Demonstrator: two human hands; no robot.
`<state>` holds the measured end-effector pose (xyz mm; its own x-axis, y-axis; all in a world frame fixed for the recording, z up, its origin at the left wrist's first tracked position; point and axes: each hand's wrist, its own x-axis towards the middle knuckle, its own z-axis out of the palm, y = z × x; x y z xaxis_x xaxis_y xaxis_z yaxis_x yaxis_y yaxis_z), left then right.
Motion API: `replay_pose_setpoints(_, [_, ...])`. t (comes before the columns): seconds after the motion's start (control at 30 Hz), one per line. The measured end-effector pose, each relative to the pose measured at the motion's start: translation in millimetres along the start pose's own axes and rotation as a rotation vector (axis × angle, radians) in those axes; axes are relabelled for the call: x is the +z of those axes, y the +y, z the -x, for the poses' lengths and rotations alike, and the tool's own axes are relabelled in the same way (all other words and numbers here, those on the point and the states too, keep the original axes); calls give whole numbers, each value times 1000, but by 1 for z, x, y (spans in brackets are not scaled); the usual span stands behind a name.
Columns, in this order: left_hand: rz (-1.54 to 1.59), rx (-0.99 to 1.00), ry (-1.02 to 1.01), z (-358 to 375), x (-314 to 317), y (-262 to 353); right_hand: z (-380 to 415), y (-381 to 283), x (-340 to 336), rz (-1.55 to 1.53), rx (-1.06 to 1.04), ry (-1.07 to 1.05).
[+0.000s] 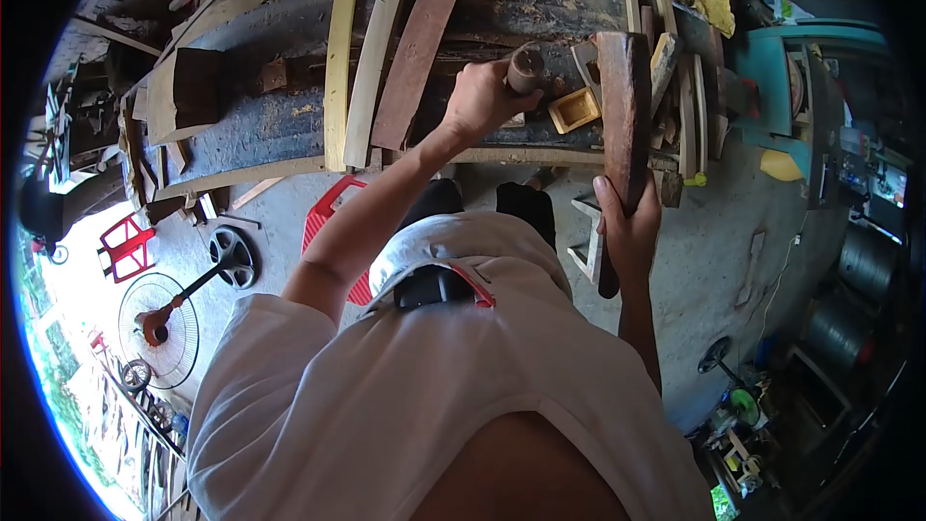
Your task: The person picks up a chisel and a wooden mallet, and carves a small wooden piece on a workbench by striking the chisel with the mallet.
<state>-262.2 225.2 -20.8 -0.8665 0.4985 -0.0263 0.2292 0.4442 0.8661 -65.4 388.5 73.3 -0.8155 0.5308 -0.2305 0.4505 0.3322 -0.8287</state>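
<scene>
My left hand (479, 101) is closed around the round wooden handle of a chisel (527, 66), held upright over the workbench. The chisel's blade is hidden beneath my hand. To the right, my right hand (632, 227) grips a long, dark wooden mallet (625, 96); its thick block points away from me and its narrow end shows below my fingers. Between the two hands lies a small rectangular wooden box (575, 111) with a hollow top. A reddish board (417, 63) rests just left of my left hand.
Pale wooden strips (342, 58) lie across the dark bench (260, 125). A chunky wood block (185, 95) sits at its left end, several offcuts (687, 116) at its right. A red plastic stool (328, 222) and a standing fan (159, 328) are left; a teal cabinet (772, 87) is right.
</scene>
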Motion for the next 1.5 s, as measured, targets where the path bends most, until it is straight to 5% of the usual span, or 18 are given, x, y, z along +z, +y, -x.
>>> replay_pose_setpoints(0.1, [-44,96,21,6,9,1,0,-16,-2,-49,-12,-1])
replay_pose_setpoints(0.3, [-113,245,-32,21,25,15,4,-49,10,19,-568,161])
replay_pose_setpoints(0.37, [-311,209,-215,27,29,22,-6,-23,11,332,-268,-104])
replay_pose_setpoints(0.53, [-358,314,-284,43,43,26,15,-25,7,49,-309,81])
replay_pose_setpoints(0.63, [-448,257,-417,34,36,30,11,-26,12,164,-300,32])
replay_pose_setpoints(0.97, [-3,26,11,-21,-12,9,5,-10,1,168,-238,35])
replay_pose_setpoints(1.27, [1,-119,-16,-14,-3,-2,6,-8,0,117,-59,-15])
replay_pose_setpoints(1.5, [55,-108,71,-10,4,-6,-4,-23,1,150,-307,40])
